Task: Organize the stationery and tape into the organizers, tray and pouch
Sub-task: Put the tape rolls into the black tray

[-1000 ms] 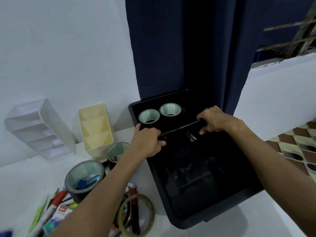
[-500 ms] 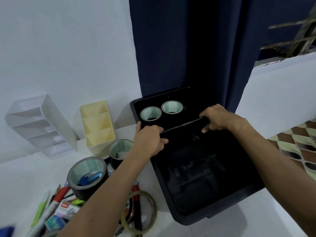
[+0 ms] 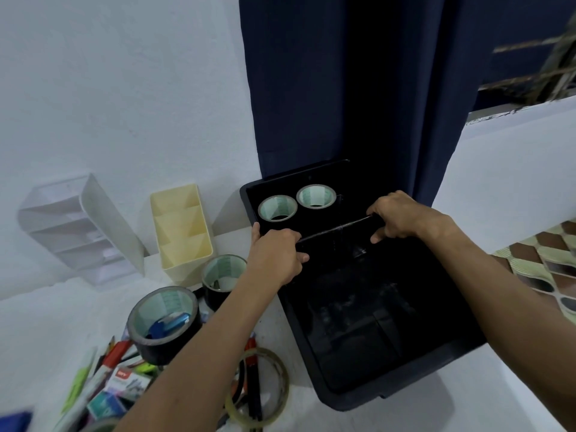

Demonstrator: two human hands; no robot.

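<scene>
Looks like a home, prob. a room corner w/ a desk by a window. Evidence: plain white painted wall (image 3: 124,88), dark navy curtain (image 3: 343,88) hanging to the white tabletop (image 3: 46,322), window sill (image 3: 514,110) at upper right w/ branches outside, patterned floor tiles (image 3: 548,266) at right edge. Household clutter: cream organizer (image 3: 184,229) and white organizer (image 3: 78,229) against the wall, tape rolls (image 3: 162,322) and pens on the table. No shop or lab gear.

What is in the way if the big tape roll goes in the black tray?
The left hand and right hand hold a black bar across the tray. The left arm crosses between the big tape roll and tray.
</scene>
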